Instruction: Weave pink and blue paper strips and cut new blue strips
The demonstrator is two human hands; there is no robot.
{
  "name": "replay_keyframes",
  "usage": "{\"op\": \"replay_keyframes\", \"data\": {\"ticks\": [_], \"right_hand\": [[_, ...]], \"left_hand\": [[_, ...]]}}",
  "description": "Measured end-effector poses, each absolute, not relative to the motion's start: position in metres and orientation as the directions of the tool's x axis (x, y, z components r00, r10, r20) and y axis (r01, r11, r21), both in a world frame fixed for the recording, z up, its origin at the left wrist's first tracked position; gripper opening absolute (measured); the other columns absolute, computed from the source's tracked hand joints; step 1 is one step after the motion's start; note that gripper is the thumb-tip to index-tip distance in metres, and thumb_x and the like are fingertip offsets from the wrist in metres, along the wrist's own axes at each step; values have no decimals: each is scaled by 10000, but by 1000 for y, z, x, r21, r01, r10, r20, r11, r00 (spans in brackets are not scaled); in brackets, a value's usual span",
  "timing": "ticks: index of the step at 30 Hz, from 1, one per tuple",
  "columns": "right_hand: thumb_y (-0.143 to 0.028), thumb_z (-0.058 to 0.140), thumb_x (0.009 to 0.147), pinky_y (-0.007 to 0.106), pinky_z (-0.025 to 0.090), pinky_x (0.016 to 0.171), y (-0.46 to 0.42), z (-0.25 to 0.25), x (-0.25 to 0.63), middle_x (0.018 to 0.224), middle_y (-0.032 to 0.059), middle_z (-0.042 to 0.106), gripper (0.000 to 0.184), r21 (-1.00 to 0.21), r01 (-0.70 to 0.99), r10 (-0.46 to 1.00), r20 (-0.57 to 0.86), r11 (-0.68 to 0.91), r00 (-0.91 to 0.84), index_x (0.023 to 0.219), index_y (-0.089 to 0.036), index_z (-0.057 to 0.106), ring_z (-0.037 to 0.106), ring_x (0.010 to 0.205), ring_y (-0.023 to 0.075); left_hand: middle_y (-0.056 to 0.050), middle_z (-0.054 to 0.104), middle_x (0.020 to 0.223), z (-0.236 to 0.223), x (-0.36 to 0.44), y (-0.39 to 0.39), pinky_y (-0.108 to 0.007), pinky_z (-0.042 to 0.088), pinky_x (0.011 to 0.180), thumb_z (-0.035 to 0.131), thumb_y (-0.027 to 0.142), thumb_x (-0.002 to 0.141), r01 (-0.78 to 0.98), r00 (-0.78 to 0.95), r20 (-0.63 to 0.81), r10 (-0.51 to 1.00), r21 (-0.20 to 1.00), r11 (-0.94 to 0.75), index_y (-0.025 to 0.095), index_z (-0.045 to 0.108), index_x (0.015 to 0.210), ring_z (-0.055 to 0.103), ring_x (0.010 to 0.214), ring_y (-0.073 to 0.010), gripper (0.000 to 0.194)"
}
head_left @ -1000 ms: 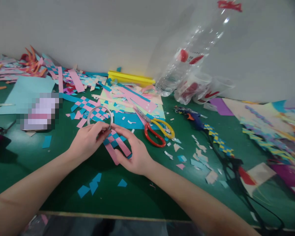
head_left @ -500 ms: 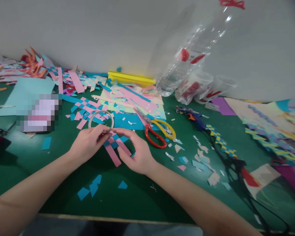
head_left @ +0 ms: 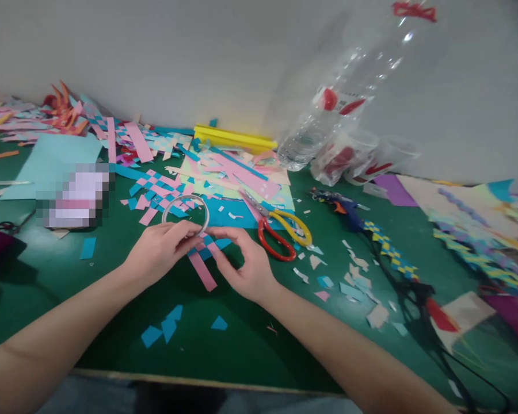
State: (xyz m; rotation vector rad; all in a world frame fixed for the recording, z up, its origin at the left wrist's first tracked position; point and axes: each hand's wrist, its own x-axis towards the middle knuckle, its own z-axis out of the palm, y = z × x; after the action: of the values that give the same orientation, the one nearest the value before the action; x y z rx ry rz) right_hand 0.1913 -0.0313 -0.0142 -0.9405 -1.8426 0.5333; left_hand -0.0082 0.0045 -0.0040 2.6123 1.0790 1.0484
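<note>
One silvery ring point(head_left: 206, 214) sits pinched at its near edge in my left grip point(head_left: 155, 250), over the green bench point(head_left: 285, 345). My right grip point(head_left: 250, 270) curves beside it, index fingertip at the ring's edge, thumb a little apart (whether it holds anything, I cannot tell). Woven pink-and-blue paper point(head_left: 203, 271) shows between my hands, and scissors point(head_left: 265, 213) lie near, to the right.
</note>
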Motion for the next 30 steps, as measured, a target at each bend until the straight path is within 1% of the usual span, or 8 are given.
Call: {"op": "replay_keyframes", "data": {"ticks": [3, 6, 11, 17, 21, 23, 26, 30], "right_hand": [[-144, 530, 849, 384, 549, 900, -32, -13, 192, 1152, 83, 671, 308, -709, 348, 788, 579, 613, -209, 1143, -236, 520, 652, 1058, 202], [-140, 536, 837, 400, 538, 925, -31, -13, 193, 1237, 96, 640, 338, -699, 329, 773, 570, 635, -279, 1159, -239, 512, 627, 1120, 213], [-141, 540, 823, 400, 536, 905, -30, -14, 193, 1229, 114, 634, 295, -719, 288, 770, 547, 633, -329, 1105, -224, 520, 617, 1114, 219], [-123, 556, 817, 362, 554, 839, -29, -19, 191, 908, 39, 655, 327, -787, 225, 814, 519, 574, -261, 1126, -215, 500, 658, 864, 160], [-136, 547, 840, 380, 537, 916, -28, -19, 190, 1184, 98, 641, 355, -706, 360, 792, 562, 609, -239, 1184, -218, 516, 627, 1077, 192], [-130, 532, 849, 392, 518, 965, -28, -18, 190, 1252, 92, 628, 352, -665, 392, 771, 577, 636, -271, 1188, -226, 531, 597, 1160, 197], [-94, 522, 845, 367, 536, 937, -29, -17, 189, 1116, 52, 700, 263, -627, 377, 729, 624, 682, -280, 1049, -241, 600, 642, 1091, 180], [-111, 593, 826, 330, 550, 859, -28, -16, 189, 959, 40, 719, 164, -628, 384, 731, 635, 677, -249, 939, -227, 617, 674, 957, 168]], "left_hand": [[-16, 729, 782, -5, -8, 6, -194, 484, 571, 492, 366, 949, 572, 503, 570, 650, 344, -745, 181, 621, 944, 674, 627, -119, 226], [-9, 724, 756, -7, -9, 7, -181, 471, 538, 502, 347, 946, 577, 505, 555, 661, 352, -737, 174, 626, 927, 661, 587, -106, 214], [-11, 723, 721, -6, -11, 8, -187, 470, 531, 500, 343, 944, 604, 487, 550, 678, 349, -717, 170, 642, 922, 663, 581, -113, 224], [-11, 727, 718, -3, -10, 9, -196, 471, 530, 501, 368, 941, 612, 473, 572, 670, 334, -717, 171, 647, 896, 665, 572, -118, 249], [-7, 725, 718, -7, -11, 10, -194, 476, 530, 519, 358, 935, 600, 485, 577, 657, 326, -730, 174, 648, 901, 664, 574, -113, 227], [-12, 728, 737, -9, -11, 10, -194, 475, 529, 528, 346, 931, 600, 491, 576, 653, 320, -733, 171, 649, 905, 664, 583, -114, 214], [-5, 720, 714, -11, -11, 10, -191, 460, 511, 545, 329, 922, 612, 482, 592, 646, 300, -732, 169, 650, 877, 648, 565, -110, 196], [8, 663, 614, -9, -9, 6, -207, 455, 532, 593, 321, 893, 558, 526, 634, 567, 246, -792, 166, 614, 717, 610, 543, -111, 235]]}}
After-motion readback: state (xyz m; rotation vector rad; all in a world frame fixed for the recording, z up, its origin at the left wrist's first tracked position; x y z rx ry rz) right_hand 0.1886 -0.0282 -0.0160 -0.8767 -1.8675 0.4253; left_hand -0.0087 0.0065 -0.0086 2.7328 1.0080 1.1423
